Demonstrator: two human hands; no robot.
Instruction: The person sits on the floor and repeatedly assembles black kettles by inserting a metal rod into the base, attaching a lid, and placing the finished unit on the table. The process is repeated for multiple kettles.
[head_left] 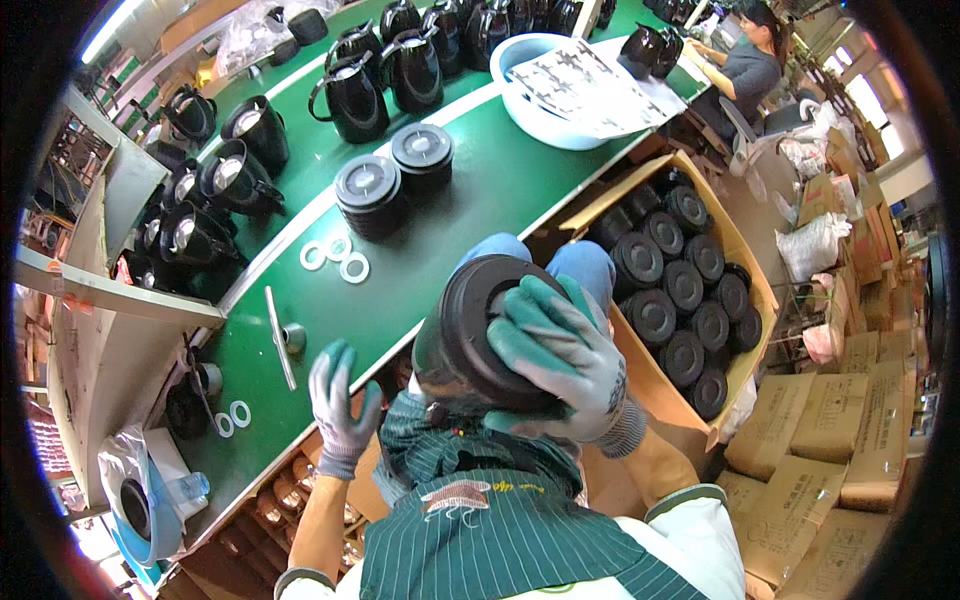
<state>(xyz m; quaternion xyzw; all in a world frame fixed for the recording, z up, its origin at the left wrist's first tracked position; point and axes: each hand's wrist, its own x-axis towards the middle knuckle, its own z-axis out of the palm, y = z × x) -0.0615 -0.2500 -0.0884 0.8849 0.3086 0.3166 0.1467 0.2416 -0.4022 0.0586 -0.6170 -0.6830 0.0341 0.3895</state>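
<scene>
A black jug [455,330] rests between my knees with its wide round ridged base turned up; its lower end is hidden. My right hand [560,350], in a grey and green glove, lies over this base with its fingers curled onto it. My left hand [343,410], gloved alike, is beside the table's front edge, its fingers apart and nothing in them. On the green table [440,240] ahead stand two short stacks of black round bases [367,187]. Several white rings [338,248] lie in front of them.
Black jugs [413,75] line the table's far side and left. A blue basin [540,120] holds a patterned sheet. To my right an open carton [640,340] is filled with round black parts, near stacked boxes [815,415]. A person [745,65] sits at the far right.
</scene>
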